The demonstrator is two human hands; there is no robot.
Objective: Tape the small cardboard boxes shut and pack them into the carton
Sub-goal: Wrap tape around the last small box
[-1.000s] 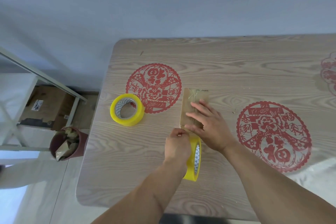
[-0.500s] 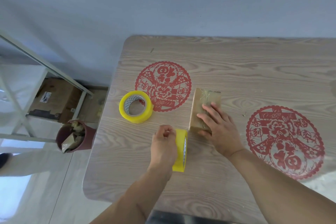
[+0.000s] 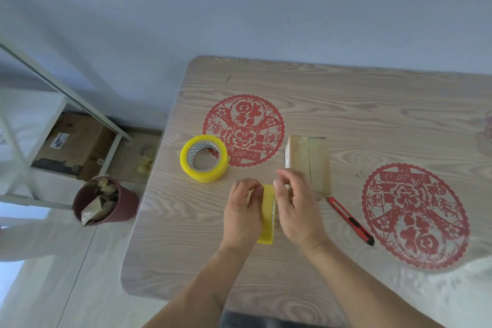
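left hand (image 3: 243, 214): bare, no glove, ring or watch showing
right hand (image 3: 298, 212): bare, nothing worn on it or on the wrist
fingers (image 3: 279, 184): uncovered, short nails, no tape or plaster on them
forearms: both bare up to the near edge of the view, no sleeve in sight
clothing: a dark strip at the near edge between the arms, too little to tell what it is

I see my left hand (image 3: 243, 210) gripping a yellow tape roll (image 3: 267, 214) on edge on the table (image 3: 346, 104), my right hand (image 3: 296, 208) pinching at its top. A taped small box (image 3: 308, 162) lies just beyond; a red cutter (image 3: 350, 220) lies to the right, a second tape roll (image 3: 204, 158) lies flat to the left.
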